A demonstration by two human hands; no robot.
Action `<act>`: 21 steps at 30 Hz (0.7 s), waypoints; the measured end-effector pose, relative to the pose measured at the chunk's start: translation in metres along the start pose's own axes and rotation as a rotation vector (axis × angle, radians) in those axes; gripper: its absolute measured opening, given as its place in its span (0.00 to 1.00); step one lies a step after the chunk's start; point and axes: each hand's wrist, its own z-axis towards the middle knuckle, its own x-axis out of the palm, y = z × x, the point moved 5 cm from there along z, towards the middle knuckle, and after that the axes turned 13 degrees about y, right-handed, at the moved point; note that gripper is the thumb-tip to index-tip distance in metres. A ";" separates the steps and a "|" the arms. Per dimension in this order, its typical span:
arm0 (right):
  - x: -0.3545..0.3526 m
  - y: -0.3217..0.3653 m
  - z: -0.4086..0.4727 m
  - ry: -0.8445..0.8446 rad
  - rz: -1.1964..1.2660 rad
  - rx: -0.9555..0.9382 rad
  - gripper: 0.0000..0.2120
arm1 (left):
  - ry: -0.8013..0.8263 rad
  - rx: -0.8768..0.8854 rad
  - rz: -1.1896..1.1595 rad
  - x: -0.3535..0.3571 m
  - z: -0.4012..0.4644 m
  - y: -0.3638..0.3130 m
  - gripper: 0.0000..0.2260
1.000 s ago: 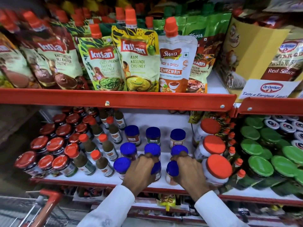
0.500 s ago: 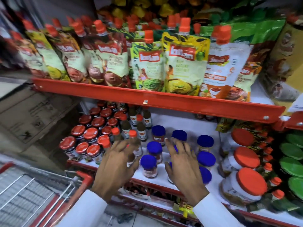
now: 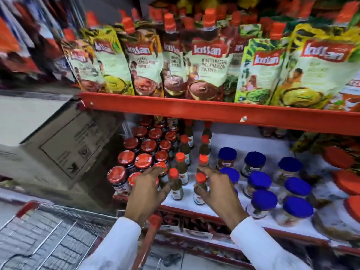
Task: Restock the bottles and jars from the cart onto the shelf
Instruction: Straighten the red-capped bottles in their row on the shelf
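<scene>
**Shelf mostly stocked, hands at the small bottles**

The shelf (image 3: 224,209) looks largely filled: red-lidded jars (image 3: 144,151) at its left end, two rows of orange-capped bottles (image 3: 176,185) beside them, blue-lidded jars (image 3: 259,180) further right. The cart (image 3: 48,236), below the shelf's left end, shows bare wire where visible, so little seems left, though most of it is out of view. The left hand (image 3: 145,193) curls loosely beside the front bottle; the right hand (image 3: 218,191) pinches the neighbouring one (image 3: 200,189).

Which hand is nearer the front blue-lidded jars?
Right. The right hand sits just beside the blue-lidded jars; the left hand is farther off, by the red-lidded jars.
</scene>
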 end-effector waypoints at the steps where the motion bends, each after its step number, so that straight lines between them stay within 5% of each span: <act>1: 0.001 0.000 0.001 -0.009 0.021 0.017 0.24 | 0.024 0.008 -0.015 0.004 0.005 0.002 0.15; 8: 0.009 -0.012 0.007 -0.075 0.233 0.156 0.21 | 0.061 0.037 -0.203 0.020 0.027 0.006 0.21; 21: 0.012 -0.019 0.002 -0.111 0.353 0.225 0.16 | 0.044 0.080 -0.288 0.033 0.036 0.015 0.19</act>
